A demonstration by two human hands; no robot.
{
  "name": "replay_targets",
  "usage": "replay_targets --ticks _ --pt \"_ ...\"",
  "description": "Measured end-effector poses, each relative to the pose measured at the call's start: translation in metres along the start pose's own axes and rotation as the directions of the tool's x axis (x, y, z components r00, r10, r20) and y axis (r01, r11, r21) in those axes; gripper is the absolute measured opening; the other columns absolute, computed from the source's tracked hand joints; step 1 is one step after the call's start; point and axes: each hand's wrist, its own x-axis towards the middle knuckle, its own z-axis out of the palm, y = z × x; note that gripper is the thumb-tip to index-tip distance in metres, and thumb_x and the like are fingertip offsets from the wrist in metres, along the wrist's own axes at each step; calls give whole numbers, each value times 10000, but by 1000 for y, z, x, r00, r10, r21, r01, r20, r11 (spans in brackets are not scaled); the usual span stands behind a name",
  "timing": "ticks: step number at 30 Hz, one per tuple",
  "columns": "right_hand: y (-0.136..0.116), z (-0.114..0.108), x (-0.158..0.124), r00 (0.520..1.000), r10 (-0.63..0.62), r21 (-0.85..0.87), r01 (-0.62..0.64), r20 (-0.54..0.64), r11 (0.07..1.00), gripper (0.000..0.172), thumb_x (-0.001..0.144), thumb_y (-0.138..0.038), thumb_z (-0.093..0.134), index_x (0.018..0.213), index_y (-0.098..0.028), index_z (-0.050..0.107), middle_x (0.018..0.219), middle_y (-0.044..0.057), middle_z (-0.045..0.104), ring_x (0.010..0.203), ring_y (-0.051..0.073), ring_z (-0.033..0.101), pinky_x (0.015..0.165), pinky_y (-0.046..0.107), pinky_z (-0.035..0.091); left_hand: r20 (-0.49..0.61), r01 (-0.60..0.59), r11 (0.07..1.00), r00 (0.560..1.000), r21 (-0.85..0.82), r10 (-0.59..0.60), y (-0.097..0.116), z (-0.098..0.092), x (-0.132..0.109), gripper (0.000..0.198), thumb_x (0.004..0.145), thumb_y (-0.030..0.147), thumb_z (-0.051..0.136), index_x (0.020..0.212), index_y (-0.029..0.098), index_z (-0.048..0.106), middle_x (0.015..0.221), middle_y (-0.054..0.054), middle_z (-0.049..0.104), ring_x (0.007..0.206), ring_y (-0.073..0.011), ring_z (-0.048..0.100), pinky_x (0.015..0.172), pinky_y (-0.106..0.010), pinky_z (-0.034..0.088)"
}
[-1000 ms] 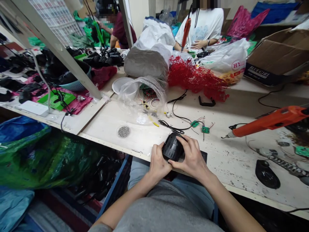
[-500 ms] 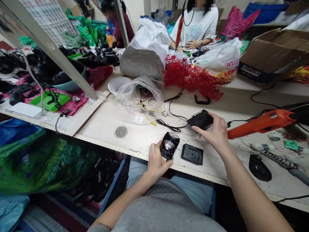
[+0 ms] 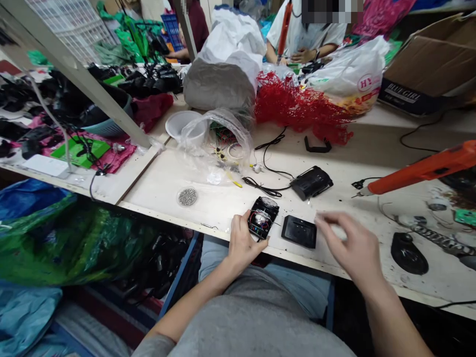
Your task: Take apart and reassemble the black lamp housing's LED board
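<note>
My left hand [image 3: 241,243] grips an open black housing [image 3: 262,223] at the table's front edge; red and blue wires show inside it. A flat black square plate [image 3: 299,231] lies just right of it. My right hand [image 3: 351,245] hovers right of the plate, blurred by motion, fingers spread, holding nothing. A black cover piece [image 3: 311,182] with a black cable lies farther back on the table.
An orange glue gun [image 3: 424,169] lies at the right. A dish of small metal balls [image 3: 187,197], a clear plastic bag [image 3: 217,144], red plastic mesh [image 3: 301,109] and a black oval part [image 3: 409,253] sit around. Two people sit across the table.
My right hand set the black cover piece down behind the housing and drew back toward me, now empty. My left hand kept hold of the open housing.
</note>
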Motion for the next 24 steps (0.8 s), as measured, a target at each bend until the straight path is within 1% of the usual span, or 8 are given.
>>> replay_targets --ticks 2,3,5,9,13,17,21,24 --pt "-3 -1 -50 948 -8 165 -47 317 985 328 935 -517 573 799 -266 735 800 52 745 719 242 710 651 361 604 12 17 1000 1000 -16 -16 1 -1 1 830 639 259 824 1366 163 436 1052 -63 511 1023 -285 570 922 -458 505" --pt "-1 6 -74 870 -8 189 -98 493 977 348 945 -509 552 769 -269 734 767 41 748 678 235 712 616 352 604 17 29 999 999 -26 -29 1 -2 2 831 632 260 830 1361 168 441 1051 -59 513 1028 -284 573 927 -458 505" --pt "9 30 -111 799 1 195 -148 601 970 324 925 -486 543 820 -266 758 800 44 774 693 258 741 629 386 627 23 67 997 998 -48 -66 3 -5 6 820 610 261 846 1331 171 467 1046 -52 515 1027 -278 579 927 -449 511" --pt "24 98 -137 897 24 191 -120 442 974 429 853 -428 583 1208 -218 699 1126 129 758 1014 329 742 834 515 624 21 120 991 993 -60 -119 13 -11 18 767 566 255 874 1245 165 526 1053 -48 528 1044 -272 586 940 -437 515" --pt "15 148 -125 889 -41 290 -105 456 951 403 858 -448 594 1170 -220 706 1107 120 765 1043 326 730 899 515 597 31 114 993 993 -30 -113 26 -13 26 733 559 226 877 1209 148 547 1067 -63 540 1071 -283 584 969 -443 507" --pt "8 165 -122 865 -103 389 -112 491 914 364 964 -422 432 875 -235 730 964 70 786 984 263 748 900 444 599 52 126 992 991 5 -126 37 -12 31 721 556 235 879 1190 130 550 1069 -76 537 1092 -295 578 997 -447 494" --pt "16 169 -129 879 -40 401 -176 474 899 421 898 -504 553 1137 -184 685 1156 147 749 1042 308 733 903 515 594 68 123 992 990 34 -125 45 -11 38 645 561 258 878 1112 152 561 1033 -56 525 1065 -284 583 987 -436 497" --pt "16 177 -127 879 -13 410 -209 476 888 508 818 -544 658 1155 -165 677 1177 178 737 1086 355 712 942 575 561 88 105 993 990 60 -110 49 -8 42 607 558 301 888 1048 142 567 993 -53 511 1025 -286 586 956 -434 508"
